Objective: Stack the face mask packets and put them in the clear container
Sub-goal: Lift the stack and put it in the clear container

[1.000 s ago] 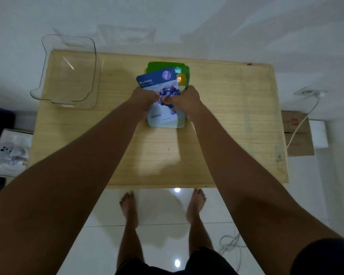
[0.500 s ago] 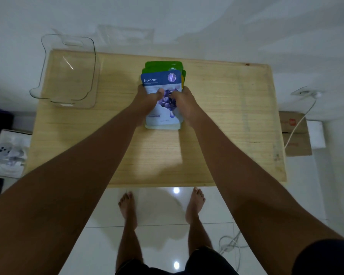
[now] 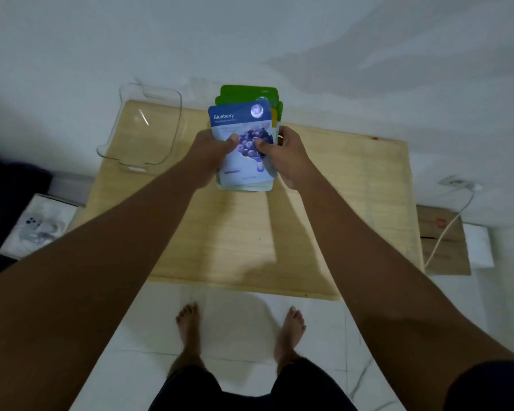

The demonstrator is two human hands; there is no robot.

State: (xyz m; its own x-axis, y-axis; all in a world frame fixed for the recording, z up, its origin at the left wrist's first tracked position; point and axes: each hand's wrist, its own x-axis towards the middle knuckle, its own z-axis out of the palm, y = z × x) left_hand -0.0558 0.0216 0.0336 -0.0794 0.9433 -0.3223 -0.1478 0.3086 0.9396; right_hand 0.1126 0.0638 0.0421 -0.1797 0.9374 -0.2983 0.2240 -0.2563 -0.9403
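Above the tabletop's [image 3: 353,203] middle I've got both hands closed on the stack of face mask packets [image 3: 245,143] — left hand [image 3: 212,152] on the left edge w/ thumb pressed on the front, right hand [image 3: 285,155] on the right edge, thumb likewise on the front. Stack looks lifted off the wood and tilted up toward me, though I can't tell for sure if its bottom edge touches. Front packet is the blue Blueberry packet [image 3: 241,120]; behind it green packets [image 3: 250,91] stick out past the top, plus a sliver of yellow at the right edge. Can't count how many in total.

Further out, the clear container [image 3: 172,126] sits at the tabletop's far-left corner — well apart from the stack, nothing inside as far as I can see, part of it hanging past the edge. Beyond the tabletop: cardboard box [image 3: 445,241] on the floor at right w/ a white cable [image 3: 448,229] across it, white package [image 3: 39,229] on the floor at left.
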